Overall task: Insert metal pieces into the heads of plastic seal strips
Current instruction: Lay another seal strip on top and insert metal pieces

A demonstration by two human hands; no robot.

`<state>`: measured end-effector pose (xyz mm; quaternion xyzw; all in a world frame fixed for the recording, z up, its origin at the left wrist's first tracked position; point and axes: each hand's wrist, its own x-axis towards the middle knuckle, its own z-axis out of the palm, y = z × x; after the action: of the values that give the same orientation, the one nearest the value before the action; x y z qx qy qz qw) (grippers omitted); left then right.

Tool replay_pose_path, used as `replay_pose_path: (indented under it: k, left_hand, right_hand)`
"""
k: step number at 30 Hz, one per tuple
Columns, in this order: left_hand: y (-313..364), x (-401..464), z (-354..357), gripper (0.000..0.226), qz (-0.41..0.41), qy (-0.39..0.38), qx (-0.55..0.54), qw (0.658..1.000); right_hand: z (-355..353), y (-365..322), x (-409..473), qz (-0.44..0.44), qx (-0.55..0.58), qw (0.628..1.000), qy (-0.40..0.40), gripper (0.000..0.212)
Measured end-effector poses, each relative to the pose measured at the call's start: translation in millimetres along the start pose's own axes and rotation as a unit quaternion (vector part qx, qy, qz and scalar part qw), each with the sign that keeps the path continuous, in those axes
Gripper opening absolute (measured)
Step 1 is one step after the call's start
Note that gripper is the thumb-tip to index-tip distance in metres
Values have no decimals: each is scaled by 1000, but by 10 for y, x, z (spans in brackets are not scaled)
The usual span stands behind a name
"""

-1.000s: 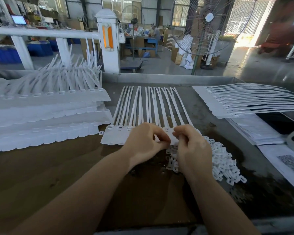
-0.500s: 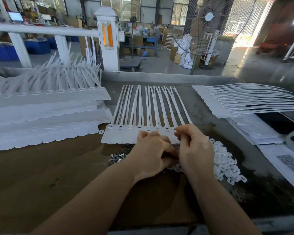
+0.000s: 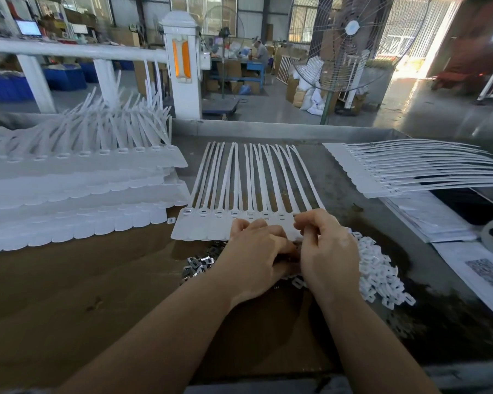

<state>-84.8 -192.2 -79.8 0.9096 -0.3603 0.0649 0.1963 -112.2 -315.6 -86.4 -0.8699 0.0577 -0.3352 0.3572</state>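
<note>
A joined sheet of white plastic seal strips (image 3: 211, 223) lies flat just beyond both hands, tails pointing away, slotted heads in a row nearest the fingers. Small shiny metal pieces (image 3: 201, 264) lie heaped just left of the left hand, partly hidden under it.

Beyond the far edge of the bench (image 3: 268, 129) we see a workshop hall with a grey concrete floor (image 3: 268, 106). A white railing (image 3: 69, 51) runs along the left to a white post (image 3: 182, 66) with an orange panel. A large pedestal fan (image 3: 350, 38) stands to the right of it. Daylight pours through an open doorway (image 3: 421, 32) at the far right and through tall windows (image 3: 208, 12) behind. Blue bins (image 3: 63, 78) sit on the floor beyond the railing, and a person sits at a distant blue table (image 3: 239, 65).
</note>
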Motion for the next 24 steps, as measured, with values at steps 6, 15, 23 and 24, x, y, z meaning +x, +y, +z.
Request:
replay_pose_path:
  k: [6,15,23,24]
  left_hand:
    - [-1,5,2,20,-15,12,-36,999]
    - [-102,17,-39,17,-133,166,-139,967]
    - [-117,20,-56,17,-140,183,-175,957]
    - [-114,19,-56,17,-134,180,-176,958]
  right_hand:
    - [10,22,-2,-9,3,1000,-5,22]
    - [23,28,-12,-66,23,998,-1,13]
    - [26,26,-12,-117,58,990,-53,10]
    - [24,24,-9,-118,59,990,-54,10]
